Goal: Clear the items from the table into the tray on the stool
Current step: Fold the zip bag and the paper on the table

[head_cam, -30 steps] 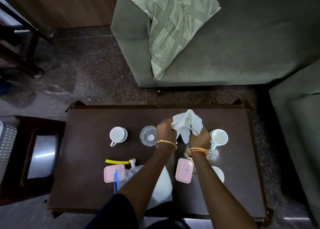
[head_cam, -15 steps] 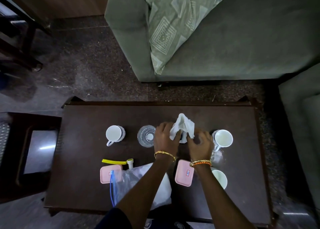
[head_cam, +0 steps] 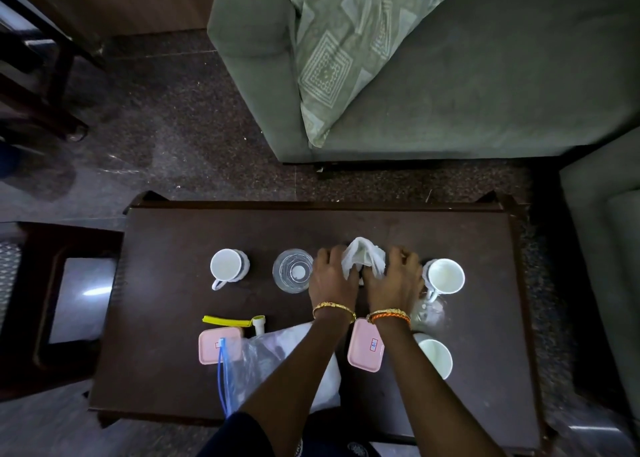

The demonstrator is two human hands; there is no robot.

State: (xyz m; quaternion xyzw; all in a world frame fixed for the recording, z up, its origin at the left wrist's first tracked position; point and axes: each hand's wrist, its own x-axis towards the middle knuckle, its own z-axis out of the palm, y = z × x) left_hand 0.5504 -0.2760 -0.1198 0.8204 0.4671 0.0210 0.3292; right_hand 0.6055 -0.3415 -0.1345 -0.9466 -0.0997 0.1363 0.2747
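Centre of the frame, on the dark table (head_cam: pixel 166 318), both hands bunch a white tissue (head_cam: pixel 363 257): left hand (head_cam: pixel 332 278) and right hand (head_cam: pixel 393 282) have fingers curled round it, pinching it between them. Looks soft, light, crushable, so take it anywhere as a wad. Tray (head_cam: pixel 81 301) on the stool sits at left edge, holding nothing yet

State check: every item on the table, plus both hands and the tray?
Left hand: grips white cloth.
Right hand: grips white cloth.
White cloth: bunched, low over table.
Left mug: upright, empty.
Glass: upright.
Right mug: upright, empty.
Pink boxes: lids on.
Tray: on stool, nothing visible in it.
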